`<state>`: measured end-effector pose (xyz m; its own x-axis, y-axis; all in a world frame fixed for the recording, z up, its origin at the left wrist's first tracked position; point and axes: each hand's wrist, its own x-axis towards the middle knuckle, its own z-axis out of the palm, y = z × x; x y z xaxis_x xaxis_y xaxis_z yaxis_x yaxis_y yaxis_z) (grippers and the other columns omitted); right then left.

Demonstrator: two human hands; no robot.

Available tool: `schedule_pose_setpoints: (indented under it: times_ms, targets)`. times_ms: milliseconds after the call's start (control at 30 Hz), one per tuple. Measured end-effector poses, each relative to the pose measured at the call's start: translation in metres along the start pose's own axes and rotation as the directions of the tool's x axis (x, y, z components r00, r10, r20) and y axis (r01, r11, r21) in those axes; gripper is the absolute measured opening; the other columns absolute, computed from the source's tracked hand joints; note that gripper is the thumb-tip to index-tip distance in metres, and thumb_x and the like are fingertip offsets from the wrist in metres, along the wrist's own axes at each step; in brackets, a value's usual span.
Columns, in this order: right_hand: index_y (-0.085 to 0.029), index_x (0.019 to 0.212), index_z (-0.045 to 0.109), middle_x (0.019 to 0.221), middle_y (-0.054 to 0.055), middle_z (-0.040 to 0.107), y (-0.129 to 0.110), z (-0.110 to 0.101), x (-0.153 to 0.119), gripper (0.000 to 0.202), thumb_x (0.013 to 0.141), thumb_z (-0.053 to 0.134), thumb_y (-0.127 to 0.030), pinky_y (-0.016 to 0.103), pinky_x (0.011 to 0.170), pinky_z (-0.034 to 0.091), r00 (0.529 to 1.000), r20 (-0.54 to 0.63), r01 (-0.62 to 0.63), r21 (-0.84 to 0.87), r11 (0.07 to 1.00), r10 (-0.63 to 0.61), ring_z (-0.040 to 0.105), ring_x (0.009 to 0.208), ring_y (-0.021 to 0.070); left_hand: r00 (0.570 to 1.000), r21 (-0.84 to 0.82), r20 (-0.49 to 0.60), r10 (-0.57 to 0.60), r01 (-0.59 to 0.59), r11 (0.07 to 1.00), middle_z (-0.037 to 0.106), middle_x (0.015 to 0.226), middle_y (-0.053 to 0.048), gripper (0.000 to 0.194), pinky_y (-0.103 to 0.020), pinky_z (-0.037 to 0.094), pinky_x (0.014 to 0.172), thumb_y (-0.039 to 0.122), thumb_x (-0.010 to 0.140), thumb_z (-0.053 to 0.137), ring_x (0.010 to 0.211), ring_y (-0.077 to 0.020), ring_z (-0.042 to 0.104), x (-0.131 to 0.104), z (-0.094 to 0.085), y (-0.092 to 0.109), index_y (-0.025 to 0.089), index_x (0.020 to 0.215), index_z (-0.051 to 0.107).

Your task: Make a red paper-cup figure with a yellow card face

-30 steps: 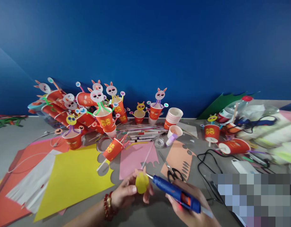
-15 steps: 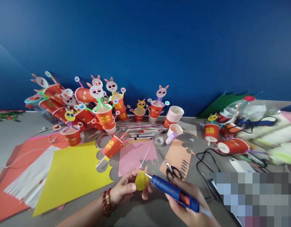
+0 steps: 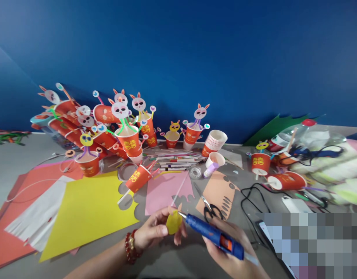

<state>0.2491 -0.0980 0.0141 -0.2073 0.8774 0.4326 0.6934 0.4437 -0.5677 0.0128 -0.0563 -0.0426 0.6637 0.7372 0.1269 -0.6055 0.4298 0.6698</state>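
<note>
My left hand (image 3: pixel 155 228) pinches a yellow paper oval (image 3: pixel 174 222) with small peach paper ears (image 3: pixel 179 208) at its top edge. A red bead bracelet circles that wrist. In my right hand (image 3: pixel 225 248) is a blue hot glue gun (image 3: pixel 210 231), its pale glue stick sticking out at the back. The metal nozzle points left and sits right at the oval's upper right edge, by the ear; whether it touches cannot be made out. Just beyond the gun lie black-handled scissors (image 3: pixel 212 212) on a cut peach paper sheet (image 3: pixel 217 192).
Yellow paper (image 3: pixel 88 213) and pink paper (image 3: pixel 167 192) lie ahead. Red paper cups with bunny figures (image 3: pixel 126 139) crowd the back left. Markers (image 3: pixel 175 164), a tape roll (image 3: pixel 195 173) and stacked cups (image 3: pixel 213 143) stand mid-back. A black cable (image 3: pixel 251 193) runs at right.
Both hands, the oval and the glue gun stay almost in place. The view has shifted very slightly.
</note>
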Motion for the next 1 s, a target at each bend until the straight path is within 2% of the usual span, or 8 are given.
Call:
schedule_pose_setpoints:
  times_ms: [467,1000]
  targets:
    - [-0.023,0.076,0.057,0.067,0.002,0.067,-0.01,-0.006,0.015,0.011,0.08,0.056,-0.012,0.025,0.054,0.053,0.994,-0.029,0.107,-0.048,0.993,-0.108,0.068,0.062,0.0199,0.999,-0.027,0.026,0.022,-0.021,0.999,0.072,0.096,-0.014,0.048,-0.027,0.05,0.066,0.04,0.081,0.074,0.073,-0.0188,0.068,0.0,-0.003,-0.004,0.013,0.119,0.06]
    - [-0.023,0.079,0.051,0.069,0.002,0.066,-0.01,-0.009,0.014,0.011,0.082,0.054,-0.012,0.025,0.054,0.052,0.992,0.011,0.125,-0.043,0.991,-0.125,0.068,0.062,0.0191,0.999,-0.026,0.034,0.02,-0.019,0.999,0.073,0.096,-0.014,0.049,-0.027,0.051,0.068,0.039,0.081,0.074,0.073,-0.0176,0.068,0.0,-0.002,-0.003,0.013,0.121,0.061]
